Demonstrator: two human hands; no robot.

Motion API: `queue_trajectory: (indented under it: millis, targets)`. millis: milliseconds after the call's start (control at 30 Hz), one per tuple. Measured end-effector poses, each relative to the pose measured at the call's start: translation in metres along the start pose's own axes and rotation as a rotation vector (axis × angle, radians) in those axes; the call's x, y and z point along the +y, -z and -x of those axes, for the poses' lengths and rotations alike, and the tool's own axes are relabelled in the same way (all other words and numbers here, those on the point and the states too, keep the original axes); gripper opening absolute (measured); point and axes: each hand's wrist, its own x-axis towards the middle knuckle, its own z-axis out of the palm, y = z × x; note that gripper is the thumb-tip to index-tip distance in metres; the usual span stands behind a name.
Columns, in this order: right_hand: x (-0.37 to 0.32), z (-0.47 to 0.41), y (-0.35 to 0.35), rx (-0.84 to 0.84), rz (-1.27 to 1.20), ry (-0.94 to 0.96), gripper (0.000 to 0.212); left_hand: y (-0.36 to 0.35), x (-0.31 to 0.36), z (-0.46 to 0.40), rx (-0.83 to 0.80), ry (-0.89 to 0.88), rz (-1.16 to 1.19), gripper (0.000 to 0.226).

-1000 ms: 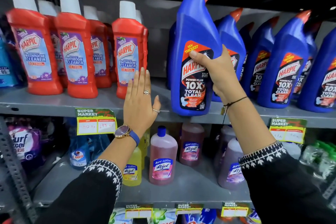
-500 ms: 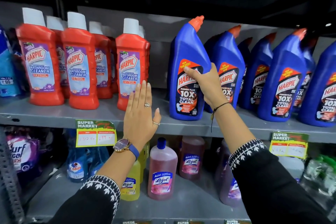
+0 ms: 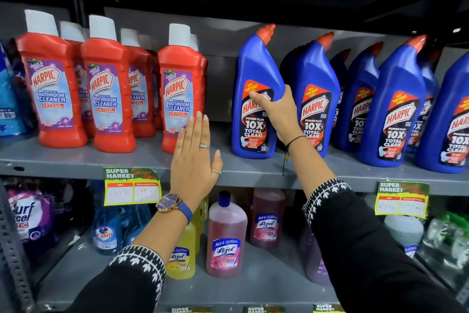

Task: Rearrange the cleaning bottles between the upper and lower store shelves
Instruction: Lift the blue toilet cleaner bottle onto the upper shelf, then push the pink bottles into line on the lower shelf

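Right hand [image 3: 276,112] wrapped round blue bottle [image 3: 256,94] on upper shelf [image 3: 76,160]; left hand [image 3: 194,157] flat, fingers spread, holding nothing.

Nearest, on lower shelf [image 3: 253,287]: pink Lizol [image 3: 224,236] and yellow Lizol [image 3: 181,249], partly behind left wrist. Above, blue bottle upright, orange angled cap, dark "10X Total Clean" label, base on shelf. Just right, more blue bottles [image 3: 396,109] crowding close; left, past a gap, red bottles [image 3: 106,89] with white caps. Price tag [image 3: 132,187] on shelf edge.

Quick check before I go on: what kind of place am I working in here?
Almost certainly a supermarket cleaning aisle: grey metal shelves hold rows of identical Harpic bottles, with "Super Market" price tags along the edges.
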Motion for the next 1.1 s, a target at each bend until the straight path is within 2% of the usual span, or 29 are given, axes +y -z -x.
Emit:
queue_trajectory:
  millis: [133, 367, 433, 500, 600, 667, 733, 767, 833, 967, 1100]
  targets:
    - [0.002, -0.002, 0.001, -0.014, 0.007, 0.004, 0.059, 0.001, 0.0, 0.0, -0.004, -0.001, 0.006, 0.069]
    - [-0.002, 0.002, 0.006, -0.057, 0.073, -0.004, 0.069, 0.001, 0.0, 0.0, -0.008, -0.007, 0.011, 0.069]
    - [-0.004, 0.018, 0.005, 0.004, 0.163, 0.03, 0.077, 0.001, -0.001, 0.0, -0.004, -0.009, 0.01, 0.069]
    - [-0.004, 0.05, 0.0, 0.132, 0.251, 0.144, 0.075, 0.0, -0.001, 0.001, 0.003, -0.009, 0.008, 0.068]
    - [0.0, 0.121, -0.008, 0.219, 0.213, 0.506, 0.05, -0.002, -0.001, 0.001, 0.009, -0.022, 0.005, 0.068]
    - [0.016, 0.165, -0.01, 0.172, 0.258, 0.759, 0.029, -0.002, -0.001, 0.0, 0.016, -0.024, 0.016, 0.068]
    - [0.046, 0.202, -0.011, 0.017, 0.377, 0.878, 0.021, -0.002, -0.002, 0.0, 0.022, -0.025, 0.031, 0.069]
    - [0.066, 0.216, -0.011, -0.058, 0.426, 0.861, 0.021, -0.002, -0.001, 0.0, 0.024, -0.027, 0.031, 0.069]
    - [0.106, 0.232, -0.013, -0.127, 0.454, 0.634, 0.023, -0.002, -0.001, 0.001, 0.023, -0.03, 0.028, 0.068]
    - [0.156, 0.227, -0.012, -0.145, 0.38, -0.024, 0.056, -0.001, -0.001, 0.001, 0.017, -0.031, 0.022, 0.067]
    - [0.19, 0.211, -0.012, -0.261, 0.322, -0.365, 0.089, -0.001, -0.001, 0.001, 0.014, -0.027, 0.023, 0.068]
